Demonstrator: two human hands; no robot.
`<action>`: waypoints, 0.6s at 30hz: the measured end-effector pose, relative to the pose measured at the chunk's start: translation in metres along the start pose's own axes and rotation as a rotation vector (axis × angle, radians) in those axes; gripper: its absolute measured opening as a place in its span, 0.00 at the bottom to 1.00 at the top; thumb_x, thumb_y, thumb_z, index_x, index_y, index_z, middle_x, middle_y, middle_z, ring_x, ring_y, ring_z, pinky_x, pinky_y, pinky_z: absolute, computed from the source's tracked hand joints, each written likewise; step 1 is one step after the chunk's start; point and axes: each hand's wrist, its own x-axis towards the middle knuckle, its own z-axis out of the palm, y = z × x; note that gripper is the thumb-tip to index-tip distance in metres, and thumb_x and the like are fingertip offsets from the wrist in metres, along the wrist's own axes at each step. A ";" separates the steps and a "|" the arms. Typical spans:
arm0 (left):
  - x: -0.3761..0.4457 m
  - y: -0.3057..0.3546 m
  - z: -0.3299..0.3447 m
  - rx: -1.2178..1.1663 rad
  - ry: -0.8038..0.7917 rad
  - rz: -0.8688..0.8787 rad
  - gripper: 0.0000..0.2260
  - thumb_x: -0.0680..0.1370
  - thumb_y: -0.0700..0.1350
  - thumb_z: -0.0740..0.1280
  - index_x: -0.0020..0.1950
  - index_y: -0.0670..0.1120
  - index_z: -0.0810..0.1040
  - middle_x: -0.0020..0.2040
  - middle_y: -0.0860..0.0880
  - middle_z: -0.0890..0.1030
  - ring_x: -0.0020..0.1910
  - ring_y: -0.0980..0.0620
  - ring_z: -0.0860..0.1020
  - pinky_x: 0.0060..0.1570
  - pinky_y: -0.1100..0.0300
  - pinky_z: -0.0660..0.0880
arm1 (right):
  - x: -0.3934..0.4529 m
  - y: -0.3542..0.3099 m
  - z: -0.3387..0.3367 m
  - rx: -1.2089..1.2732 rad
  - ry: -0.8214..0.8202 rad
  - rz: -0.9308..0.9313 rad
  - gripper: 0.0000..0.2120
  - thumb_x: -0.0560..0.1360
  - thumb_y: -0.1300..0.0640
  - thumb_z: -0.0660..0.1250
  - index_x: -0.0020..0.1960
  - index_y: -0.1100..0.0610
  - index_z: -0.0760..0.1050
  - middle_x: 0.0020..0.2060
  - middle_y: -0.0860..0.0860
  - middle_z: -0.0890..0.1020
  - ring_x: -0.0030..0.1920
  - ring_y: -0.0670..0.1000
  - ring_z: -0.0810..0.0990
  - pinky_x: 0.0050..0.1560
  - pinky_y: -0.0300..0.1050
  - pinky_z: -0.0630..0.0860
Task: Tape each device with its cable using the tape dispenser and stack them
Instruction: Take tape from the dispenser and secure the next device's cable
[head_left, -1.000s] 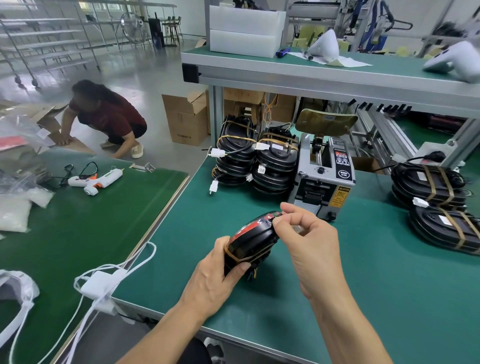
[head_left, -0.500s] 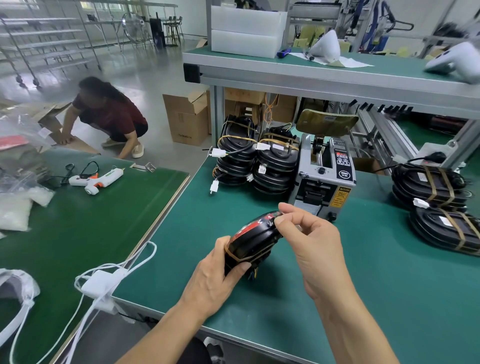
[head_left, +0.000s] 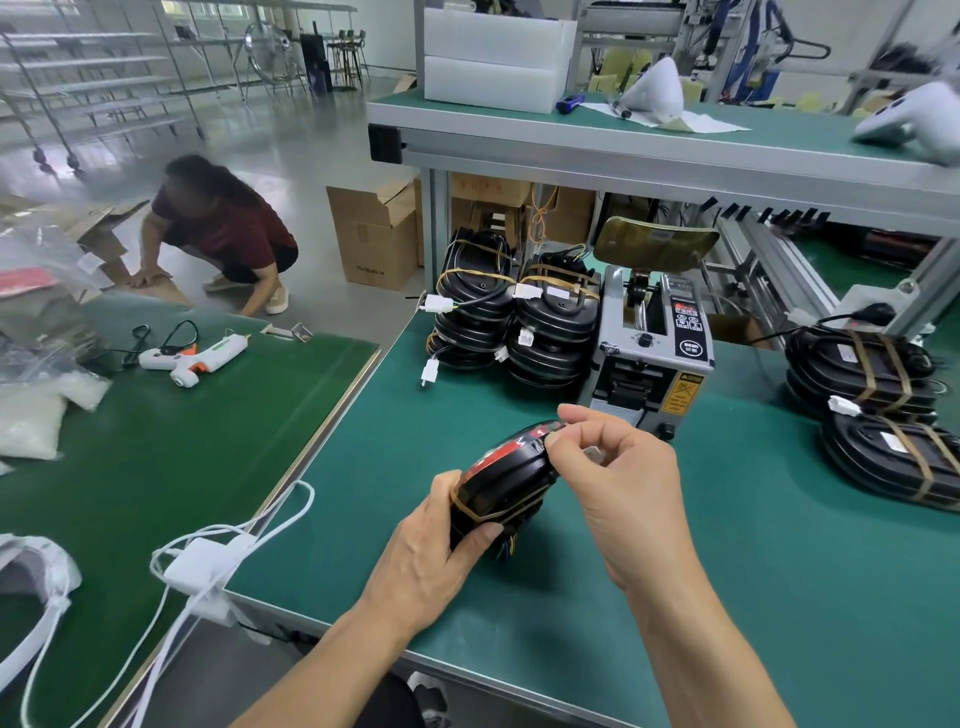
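While the head camera is the only view I have, it shows plenty about progress: my left hand (head_left: 426, 551) has its grip wrapped round the lower end of a black device (head_left: 506, 480) with a red face, holding it tilted just above the green desk (head_left: 779, 597), and my right hand (head_left: 618, 467) has a narrow pinching grip at the device's upper edge, thumb and forefinger close together on what I take to be the end of a tape strip, though the strip itself is too small to make out. One tan band (head_left: 488, 512) already crosses the device near my left thumb, with the cable's coloured wires peeking out underneath, so I judge this unit half bound and a second band going on now. The tape dispenser (head_left: 652, 358) stands just behind my hands. To its left, two stacks of banded devices (head_left: 519, 322) sit side by side, white connectors hanging off them; well apart on the right lie more devices (head_left: 878, 410) with double tan bands. I cannot tell which heap is the finished one, or how many remain. What is left here, as I see it: press the band down and stack this unit.
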 end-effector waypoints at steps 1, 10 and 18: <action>0.000 0.000 0.000 0.000 0.000 0.000 0.25 0.79 0.76 0.60 0.67 0.62 0.67 0.53 0.60 0.82 0.50 0.55 0.81 0.52 0.55 0.78 | 0.000 0.000 0.000 -0.004 -0.004 -0.003 0.06 0.67 0.49 0.71 0.35 0.50 0.83 0.53 0.37 0.85 0.56 0.38 0.83 0.62 0.46 0.76; 0.000 -0.001 0.000 0.008 0.001 -0.002 0.25 0.78 0.77 0.60 0.68 0.63 0.66 0.54 0.60 0.82 0.51 0.54 0.81 0.54 0.53 0.78 | 0.002 -0.001 -0.001 -0.152 -0.007 -0.026 0.06 0.71 0.56 0.74 0.37 0.46 0.84 0.51 0.34 0.84 0.51 0.40 0.83 0.55 0.45 0.78; 0.000 0.002 0.000 -0.002 0.002 0.003 0.26 0.78 0.77 0.60 0.68 0.63 0.66 0.55 0.59 0.83 0.52 0.53 0.82 0.54 0.52 0.79 | 0.002 -0.003 -0.004 -0.163 -0.016 -0.016 0.07 0.71 0.56 0.74 0.37 0.45 0.84 0.50 0.35 0.84 0.50 0.39 0.83 0.55 0.47 0.80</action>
